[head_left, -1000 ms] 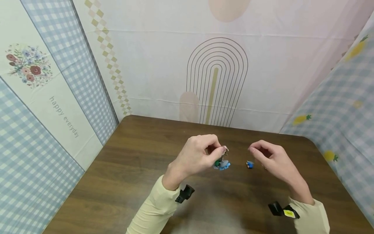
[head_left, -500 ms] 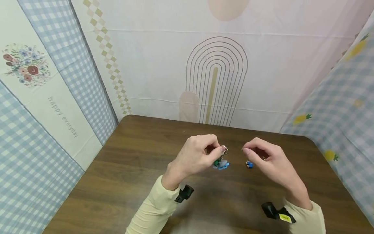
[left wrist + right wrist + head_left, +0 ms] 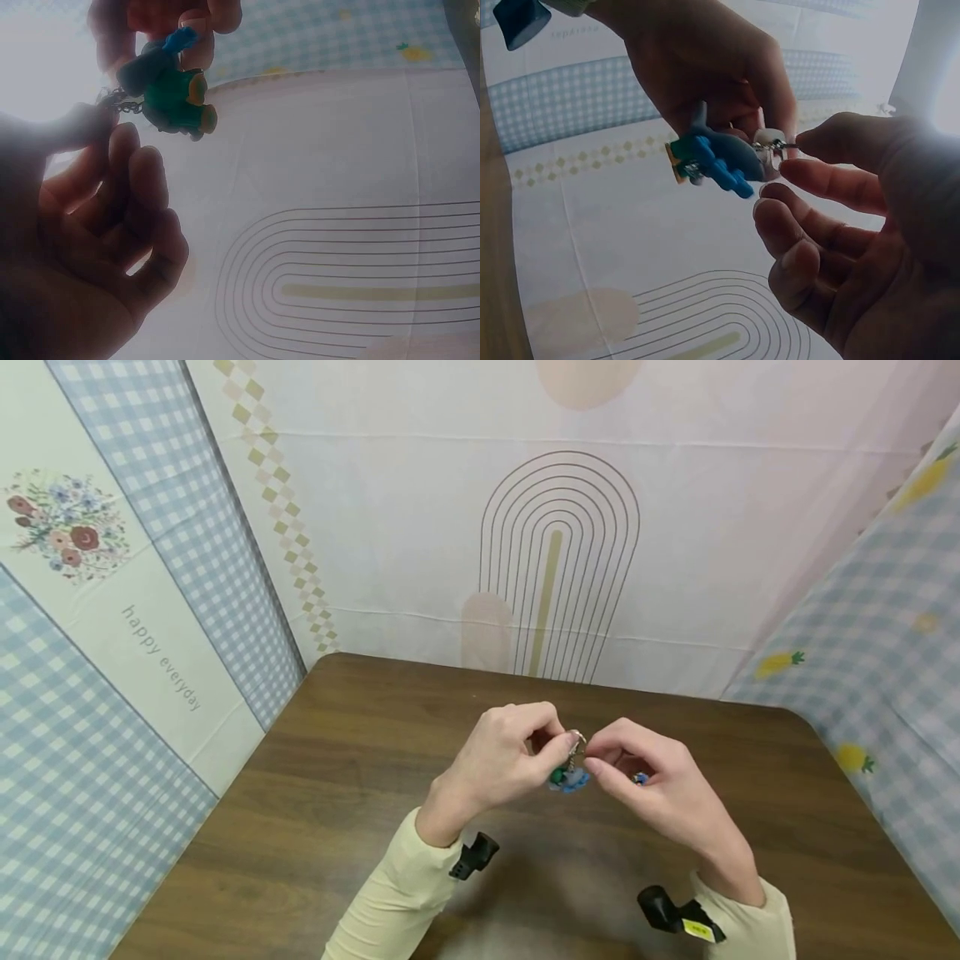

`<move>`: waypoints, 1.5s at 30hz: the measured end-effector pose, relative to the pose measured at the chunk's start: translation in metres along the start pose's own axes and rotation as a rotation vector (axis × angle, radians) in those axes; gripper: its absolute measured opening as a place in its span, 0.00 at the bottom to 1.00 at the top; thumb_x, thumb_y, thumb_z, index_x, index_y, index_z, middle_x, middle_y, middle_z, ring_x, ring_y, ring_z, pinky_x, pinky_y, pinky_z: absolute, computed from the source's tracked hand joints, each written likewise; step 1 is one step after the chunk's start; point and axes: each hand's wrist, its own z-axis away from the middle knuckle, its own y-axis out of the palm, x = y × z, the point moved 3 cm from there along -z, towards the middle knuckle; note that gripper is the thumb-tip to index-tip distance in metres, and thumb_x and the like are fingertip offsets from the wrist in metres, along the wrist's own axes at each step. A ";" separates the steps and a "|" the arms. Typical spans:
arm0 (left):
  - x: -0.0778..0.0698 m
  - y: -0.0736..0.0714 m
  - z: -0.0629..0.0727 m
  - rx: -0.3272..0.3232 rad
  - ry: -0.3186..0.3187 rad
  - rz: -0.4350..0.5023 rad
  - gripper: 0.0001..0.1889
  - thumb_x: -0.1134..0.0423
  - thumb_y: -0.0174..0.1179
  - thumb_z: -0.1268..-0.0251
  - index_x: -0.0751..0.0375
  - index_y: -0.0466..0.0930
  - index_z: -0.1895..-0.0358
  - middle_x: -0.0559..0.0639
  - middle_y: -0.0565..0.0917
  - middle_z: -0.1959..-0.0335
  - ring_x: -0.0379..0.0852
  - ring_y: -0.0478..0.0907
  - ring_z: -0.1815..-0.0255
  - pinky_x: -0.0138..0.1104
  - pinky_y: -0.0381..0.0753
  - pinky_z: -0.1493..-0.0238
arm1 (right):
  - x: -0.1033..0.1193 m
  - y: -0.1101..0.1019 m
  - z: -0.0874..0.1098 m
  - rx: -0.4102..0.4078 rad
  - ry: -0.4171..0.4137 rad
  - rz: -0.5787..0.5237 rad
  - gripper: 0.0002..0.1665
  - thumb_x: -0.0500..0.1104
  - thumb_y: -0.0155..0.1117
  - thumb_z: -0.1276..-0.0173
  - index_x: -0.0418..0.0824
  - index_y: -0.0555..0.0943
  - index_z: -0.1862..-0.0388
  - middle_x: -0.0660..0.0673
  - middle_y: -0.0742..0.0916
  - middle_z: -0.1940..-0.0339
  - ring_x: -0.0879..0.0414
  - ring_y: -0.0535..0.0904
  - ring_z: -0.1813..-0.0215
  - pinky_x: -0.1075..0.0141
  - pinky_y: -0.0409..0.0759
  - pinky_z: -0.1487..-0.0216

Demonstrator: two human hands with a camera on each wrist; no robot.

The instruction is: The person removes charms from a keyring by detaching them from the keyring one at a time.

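My left hand [image 3: 498, 760] pinches the metal ring of a figurine keychain [image 3: 570, 779] between thumb and forefinger, above the table. A short chain joins the ring to a green figure with orange feet, a grey shark-like shape and blue parts, clearest in the right wrist view, where the keychain [image 3: 724, 157] hangs left of the fingertips. My right hand [image 3: 660, 777] has come up to the ring from the right; its thumb and forefinger pinch at the ring's edge. In the left wrist view the keychain [image 3: 176, 94] hangs between both hands.
A small blue figure [image 3: 639, 778] lies on the brown wooden table [image 3: 360, 793], partly seen through the gap in my right hand. Printed cloths [image 3: 405, 527] hang behind the table and on both sides.
My right hand has moved left over the small blue figure and reached the keychain's ring. The left hand has kept its grip and place.
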 end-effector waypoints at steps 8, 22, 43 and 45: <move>-0.002 -0.001 0.001 -0.004 -0.005 -0.003 0.10 0.63 0.61 0.37 0.52 0.77 0.77 0.38 0.78 0.83 0.27 0.67 0.82 0.19 0.68 0.78 | 0.003 0.011 0.001 -0.027 -0.027 0.027 0.21 0.23 0.70 0.46 0.46 0.82 0.60 0.54 0.81 0.67 0.66 0.75 0.70 0.76 0.72 0.75; -0.004 -0.004 0.003 -0.025 0.022 -0.021 0.08 0.65 0.61 0.39 0.52 0.79 0.76 0.37 0.79 0.84 0.26 0.67 0.84 0.18 0.66 0.80 | 0.009 0.019 0.000 -0.137 -0.043 0.039 0.21 0.22 0.69 0.48 0.45 0.82 0.63 0.54 0.80 0.70 0.66 0.71 0.75 0.76 0.66 0.80; -0.004 -0.003 0.005 -0.012 0.018 0.006 0.08 0.66 0.58 0.36 0.54 0.78 0.74 0.40 0.79 0.82 0.29 0.68 0.82 0.19 0.68 0.78 | 0.010 0.025 0.004 -0.137 0.086 0.153 0.04 0.33 0.62 0.37 0.41 0.78 0.66 0.56 0.76 0.76 0.66 0.67 0.78 0.77 0.66 0.79; -0.004 -0.003 0.005 -0.011 0.014 0.008 0.08 0.66 0.58 0.36 0.54 0.78 0.74 0.40 0.78 0.82 0.29 0.67 0.81 0.19 0.67 0.78 | 0.010 0.024 0.004 -0.131 0.098 0.159 0.04 0.33 0.61 0.36 0.41 0.77 0.66 0.56 0.75 0.77 0.66 0.66 0.78 0.77 0.65 0.80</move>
